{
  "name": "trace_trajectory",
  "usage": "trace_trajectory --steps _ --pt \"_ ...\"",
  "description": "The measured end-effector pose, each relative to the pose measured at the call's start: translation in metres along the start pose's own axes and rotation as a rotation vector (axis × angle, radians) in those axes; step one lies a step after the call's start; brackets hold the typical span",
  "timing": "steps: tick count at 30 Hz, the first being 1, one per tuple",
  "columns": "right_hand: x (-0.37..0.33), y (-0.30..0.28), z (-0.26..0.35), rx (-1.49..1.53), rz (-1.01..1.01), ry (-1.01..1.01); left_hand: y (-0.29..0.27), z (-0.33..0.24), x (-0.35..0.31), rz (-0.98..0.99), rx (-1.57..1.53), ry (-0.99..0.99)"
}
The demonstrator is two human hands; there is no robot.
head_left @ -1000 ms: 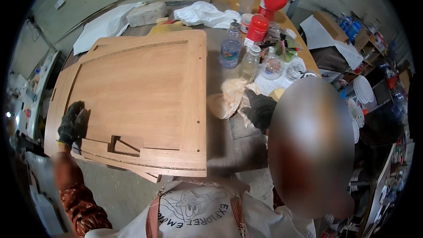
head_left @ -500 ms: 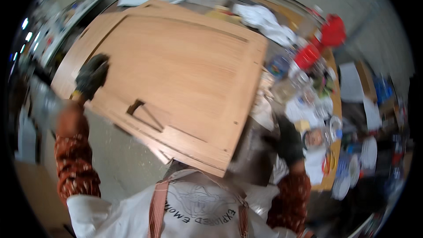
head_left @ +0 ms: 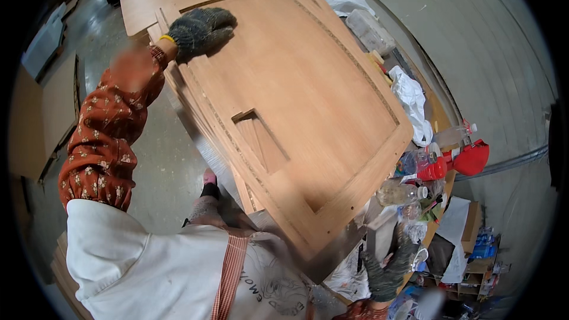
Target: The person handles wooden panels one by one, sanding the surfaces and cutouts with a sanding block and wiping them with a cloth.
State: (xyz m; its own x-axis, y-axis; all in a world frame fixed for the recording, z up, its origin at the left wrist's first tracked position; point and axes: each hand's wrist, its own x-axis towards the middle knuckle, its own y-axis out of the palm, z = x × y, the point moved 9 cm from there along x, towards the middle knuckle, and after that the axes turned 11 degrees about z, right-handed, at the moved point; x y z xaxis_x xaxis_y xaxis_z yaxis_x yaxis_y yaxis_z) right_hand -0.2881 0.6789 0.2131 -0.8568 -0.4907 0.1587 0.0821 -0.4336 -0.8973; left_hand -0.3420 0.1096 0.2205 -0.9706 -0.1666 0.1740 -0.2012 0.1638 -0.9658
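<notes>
Resting flat on the wooden panel (head_left: 308, 95), the gloved left hand (head_left: 198, 31) spreads its fingers (head_left: 219, 21) loosely over the far corner, pressing rather than gripping. The panel lies across the workbench (head_left: 332, 261), beside plastic bottles (head_left: 403, 192). Lower down, the gloved right hand (head_left: 385, 266) curls near the panel's edge; its grip I cannot tell.

I see a grey concrete floor (head_left: 160, 160) below, flat cardboard sheets (head_left: 44, 118) lying at the left, a pale grey wall (head_left: 474, 35) at the right, and a low box shelf (head_left: 480, 249) lower right.
</notes>
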Motion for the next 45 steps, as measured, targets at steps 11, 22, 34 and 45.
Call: trace_trajectory --steps 11,22,34,45 --pt "0.141 0.068 0.195 -0.502 0.410 -0.784 0.008 0.008 0.003 0.021 0.066 -0.051" --pt "0.135 0.069 0.228 -0.639 0.486 -0.788 0.011 0.009 0.001 0.140 0.028 -0.146" --pt "0.131 0.088 0.229 -0.842 0.314 -0.851 0.015 0.009 0.001 0.039 0.039 -0.080" --pt "0.145 0.089 0.239 -0.899 0.469 -0.776 0.015 0.011 0.002 -0.032 0.015 -0.058"
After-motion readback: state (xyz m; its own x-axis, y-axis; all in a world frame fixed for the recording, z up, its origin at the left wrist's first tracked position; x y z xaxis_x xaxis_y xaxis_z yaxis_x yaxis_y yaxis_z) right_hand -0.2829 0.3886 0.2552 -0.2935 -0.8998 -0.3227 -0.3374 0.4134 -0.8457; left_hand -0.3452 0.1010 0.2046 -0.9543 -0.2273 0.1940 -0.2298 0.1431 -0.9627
